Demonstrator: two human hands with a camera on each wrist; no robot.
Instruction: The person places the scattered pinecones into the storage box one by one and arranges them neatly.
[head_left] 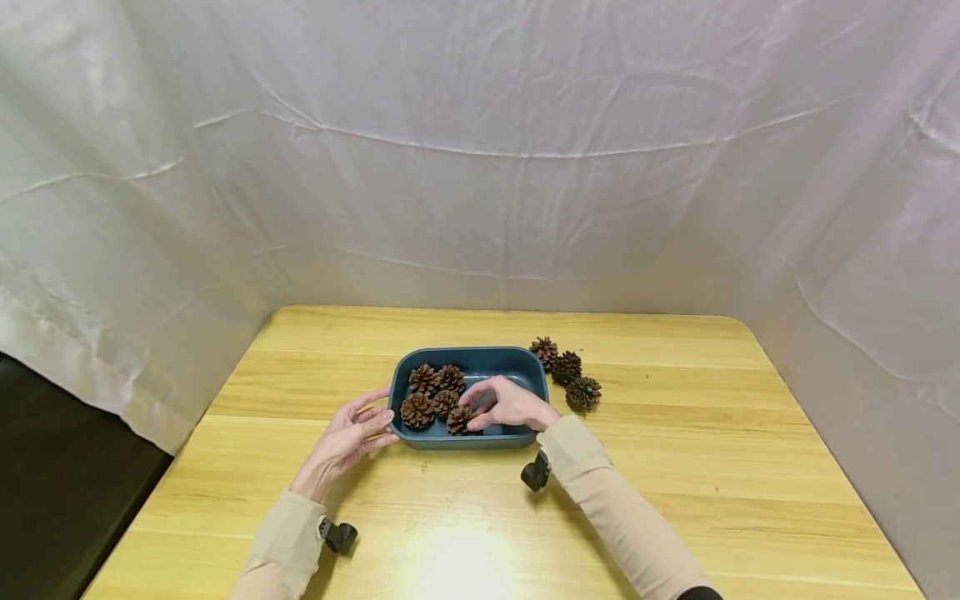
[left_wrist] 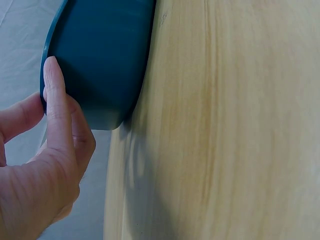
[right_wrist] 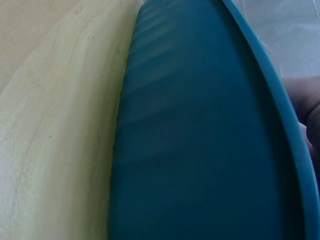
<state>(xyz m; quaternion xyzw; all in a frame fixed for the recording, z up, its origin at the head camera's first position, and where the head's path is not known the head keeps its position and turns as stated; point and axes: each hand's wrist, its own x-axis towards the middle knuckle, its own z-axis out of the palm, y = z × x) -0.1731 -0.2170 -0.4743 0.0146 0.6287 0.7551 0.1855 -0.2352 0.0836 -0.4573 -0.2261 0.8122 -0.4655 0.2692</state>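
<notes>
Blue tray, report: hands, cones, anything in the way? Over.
Left hand grips blue tray by left end. Right hand pinches pine cone inside it. Four other cones in tray, three on table. Tray wall hides cones from right wrist view.

The box I'm looking at is plain dark teal, and the pine cones in it are brown; the outside cones to its right run from brown to darker brown. The worktop is pale yellow with wood grain, the sleeves plain beige, the far cloth greyish white.
</notes>
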